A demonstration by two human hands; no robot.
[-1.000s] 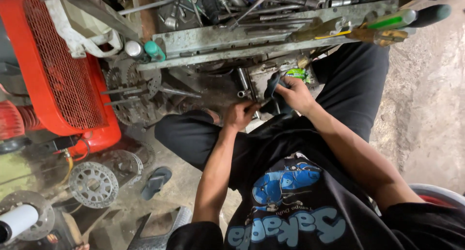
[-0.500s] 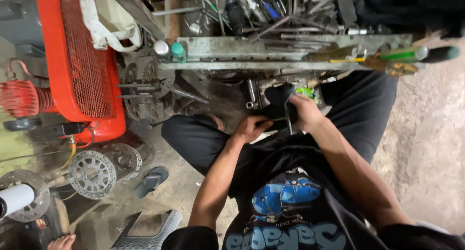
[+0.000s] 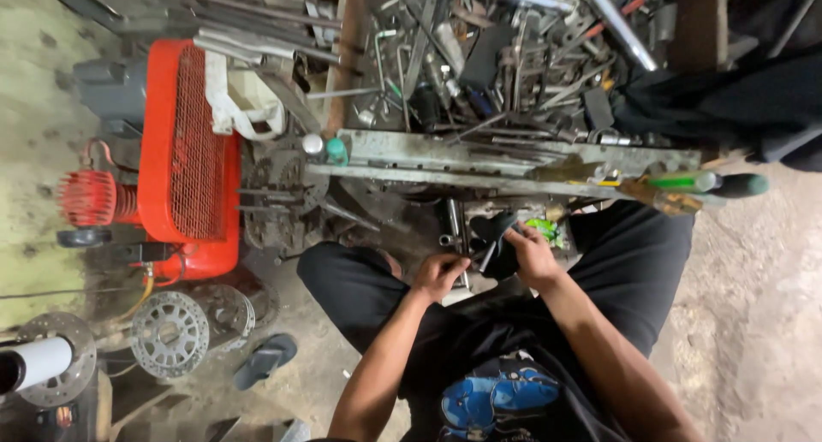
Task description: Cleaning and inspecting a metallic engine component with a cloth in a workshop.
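Note:
I sit with my knees apart in black trousers, looking down. My left hand (image 3: 438,276) is closed around a small dark metal part held between my knees. My right hand (image 3: 531,255) grips a dark cloth-like or rubbery piece (image 3: 495,237) touching that same part; what exactly it is cannot be made out. Both hands meet just below the edge of a grey metal tool tray (image 3: 445,155). A short metal tube (image 3: 452,215) stands right behind my hands.
The tray is piled with several wrenches, rods and screwdrivers (image 3: 702,183). A red air compressor (image 3: 184,151) stands at the left. Brake discs (image 3: 169,332), a sandal (image 3: 265,359) and a white pipe (image 3: 30,365) lie on the dirty floor.
The view has tilted up and shifted, so the compressor and tray sit lower and more central. My hands stay together on the same part.

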